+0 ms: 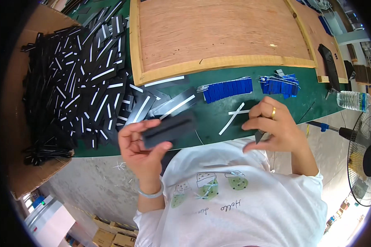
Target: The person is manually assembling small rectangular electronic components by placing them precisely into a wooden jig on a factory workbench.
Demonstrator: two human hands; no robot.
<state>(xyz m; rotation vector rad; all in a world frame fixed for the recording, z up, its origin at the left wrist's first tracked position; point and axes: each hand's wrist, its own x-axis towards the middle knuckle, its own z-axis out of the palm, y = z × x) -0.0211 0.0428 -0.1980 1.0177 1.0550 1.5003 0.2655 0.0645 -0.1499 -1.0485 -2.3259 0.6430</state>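
Note:
My left hand point(142, 146) holds a flat black rectangular piece point(169, 131) by its left end, between thumb and fingers. A darker band runs along its length, and its right end is blurred. My right hand point(276, 125) is apart from it, over the table's front edge, fingers curled and a ring on one. A small dark pointed piece point(259, 136) shows between thumb and fingers; its kind is unclear. Close to those fingertips, narrow white strips point(231, 119) lie crossed on the green table point(216, 142).
A big heap of black pieces with white strips point(86, 82) spreads on the left by a cardboard box point(49, 173). Behind are two stacks of blue pieces point(228, 89) and a wood-framed board point(226, 35). A water bottle point(352, 101) and a fan point(369, 160) are at right.

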